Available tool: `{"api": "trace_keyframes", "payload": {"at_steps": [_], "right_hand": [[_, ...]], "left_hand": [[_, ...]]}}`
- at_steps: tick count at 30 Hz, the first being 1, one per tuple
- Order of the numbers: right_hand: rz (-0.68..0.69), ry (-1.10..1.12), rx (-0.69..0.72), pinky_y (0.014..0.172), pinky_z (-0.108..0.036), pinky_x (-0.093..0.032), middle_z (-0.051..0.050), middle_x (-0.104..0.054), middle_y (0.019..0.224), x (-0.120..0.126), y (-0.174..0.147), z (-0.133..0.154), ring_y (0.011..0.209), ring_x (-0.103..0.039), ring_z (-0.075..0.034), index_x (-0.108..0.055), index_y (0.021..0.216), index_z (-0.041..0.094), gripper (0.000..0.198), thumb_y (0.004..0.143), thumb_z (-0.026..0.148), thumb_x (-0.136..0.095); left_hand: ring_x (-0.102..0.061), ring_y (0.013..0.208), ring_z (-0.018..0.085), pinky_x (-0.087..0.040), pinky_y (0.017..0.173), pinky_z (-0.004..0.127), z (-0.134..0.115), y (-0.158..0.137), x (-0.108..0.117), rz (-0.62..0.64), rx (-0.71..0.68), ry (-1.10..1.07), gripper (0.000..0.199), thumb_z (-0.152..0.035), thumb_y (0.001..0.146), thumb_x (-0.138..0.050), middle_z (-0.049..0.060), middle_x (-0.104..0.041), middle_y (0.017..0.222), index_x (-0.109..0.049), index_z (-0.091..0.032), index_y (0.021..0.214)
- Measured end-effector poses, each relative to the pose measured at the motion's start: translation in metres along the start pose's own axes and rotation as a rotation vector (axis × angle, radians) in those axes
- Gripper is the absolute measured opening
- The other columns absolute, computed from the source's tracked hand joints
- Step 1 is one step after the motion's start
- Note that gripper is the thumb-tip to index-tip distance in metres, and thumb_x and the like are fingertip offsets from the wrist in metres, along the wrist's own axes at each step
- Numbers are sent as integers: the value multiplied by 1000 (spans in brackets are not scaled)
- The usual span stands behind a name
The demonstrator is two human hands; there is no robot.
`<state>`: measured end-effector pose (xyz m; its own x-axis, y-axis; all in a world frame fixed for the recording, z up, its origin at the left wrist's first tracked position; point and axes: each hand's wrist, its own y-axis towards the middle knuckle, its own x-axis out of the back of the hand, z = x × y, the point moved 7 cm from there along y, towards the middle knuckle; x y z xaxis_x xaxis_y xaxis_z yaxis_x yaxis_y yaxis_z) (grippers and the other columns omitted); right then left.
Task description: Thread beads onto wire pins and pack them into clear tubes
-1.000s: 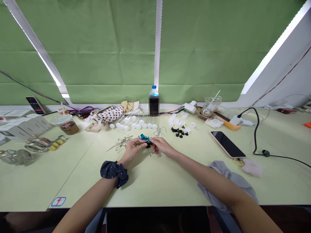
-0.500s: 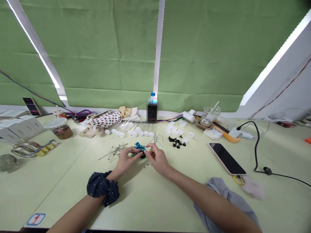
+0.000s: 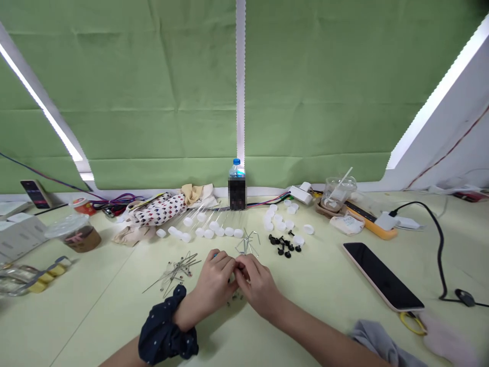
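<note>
My left hand (image 3: 215, 279) and my right hand (image 3: 260, 286) meet at the middle of the table, their fingertips pinched together. Whatever lies between the fingers is hidden. A speck of blue shows just above the left knuckles, and most of the blue pieces are covered by that hand. Small silvery bits (image 3: 237, 296) lie on the table beneath the hands. Left of my left hand is a loose heap of thin metal rods (image 3: 179, 270). Bent metal pins (image 3: 248, 242) lie just beyond the fingers. Black round-headed plugs (image 3: 287, 245) are scattered to the right.
Clear tubes with white caps (image 3: 209, 233) line the back, near more loose white caps (image 3: 278, 224). A bottle (image 3: 237, 191) stands behind them. A phone (image 3: 382, 275) lies at right beside a black cable (image 3: 441, 255). A lidded drink cup (image 3: 82, 237) stands left.
My hands have come together and closed, covering the blue pieces that showed between them earlier. The view has shifted, so the table items appear lower.
</note>
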<state>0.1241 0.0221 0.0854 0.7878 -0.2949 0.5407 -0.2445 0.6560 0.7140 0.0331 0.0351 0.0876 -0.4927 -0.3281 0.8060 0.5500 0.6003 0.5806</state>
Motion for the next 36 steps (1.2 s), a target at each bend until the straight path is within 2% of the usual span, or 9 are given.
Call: {"api": "trace_keyframes", "payload": {"at_steps": [5, 9, 12, 15, 19, 24, 27, 31, 36], "right_hand": [[13, -6, -8, 63, -27, -50, -6, -58, 81, 0, 1, -11, 72, -58, -16, -46, 103, 19, 16, 90, 15, -38], [39, -4, -8, 64, -28, -51, -7, -59, 83, -3, 0, -16, 74, -59, -17, -44, 106, 21, 18, 90, 14, -39], [41, 43, -37, 66, -28, -52, -7, -59, 84, -6, -2, -21, 74, -60, -16, -44, 107, 21, 19, 90, 14, -39], [25, 66, -51, 64, -27, -53, -6, -59, 81, -8, -4, -25, 71, -60, -16, -44, 107, 23, 19, 90, 15, -39], [-3, 55, -31, 62, -27, -53, -5, -61, 82, -9, -7, -26, 67, -62, -15, -44, 108, 24, 20, 89, 16, -42], [-17, 44, -16, 66, -29, -54, -7, -64, 88, -10, -8, -24, 71, -64, -16, -45, 108, 23, 21, 89, 16, -45], [-24, 66, -30, 65, -29, -54, -6, -64, 86, -10, -8, -25, 73, -64, -16, -46, 106, 23, 19, 89, 16, -45], [-51, 173, -91, 64, -29, -54, -5, -65, 81, -9, -7, -30, 68, -64, -16, -47, 104, 21, 16, 88, 18, -46], [-146, 431, -394, 64, -30, -55, -6, -65, 78, -3, -4, -56, 67, -66, -16, -48, 94, 19, 10, 87, 26, -50]], "left_hand": [[-51, 70, 20, -39, 70, 37, 7, 13, -7, 40, -52, -69, 7, -14, 76, -53, 6, -60, 70, -57, -19, 78], [-52, 76, 20, -41, 72, 34, 19, 20, -7, 215, -27, -264, 5, -17, 77, -55, 5, -61, 74, -58, -19, 81], [-54, 83, 20, -42, 77, 33, 27, 25, 0, 327, -33, -387, 14, -17, 78, -55, 5, -63, 81, -61, -20, 90], [-54, 89, 21, -42, 79, 35, 53, 32, 8, 225, 18, -342, 21, -15, 81, -48, 7, -64, 89, -60, -21, 98], [-53, 90, 25, -42, 76, 38, 108, 37, 9, -17, 250, 65, 18, -28, 84, -49, 10, -59, 93, -57, -18, 96], [-51, 89, 33, -40, 70, 41, 140, 39, -17, 96, 373, 444, 42, -47, 79, -54, 16, -58, 89, -57, -10, 99], [-52, 87, 33, -39, 69, 40, 145, 39, -26, 161, 400, 458, 35, -43, 81, -51, 16, -59, 85, -60, -10, 92], [-52, 91, 31, -38, 74, 39, 146, 33, -14, 96, 439, 365, 29, -36, 82, -50, 15, -60, 91, -61, -13, 98], [-50, 99, 29, -36, 81, 39, 137, 2, 13, 15, 431, 181, 30, -35, 83, -52, 10, -62, 102, -59, -20, 108]]}}
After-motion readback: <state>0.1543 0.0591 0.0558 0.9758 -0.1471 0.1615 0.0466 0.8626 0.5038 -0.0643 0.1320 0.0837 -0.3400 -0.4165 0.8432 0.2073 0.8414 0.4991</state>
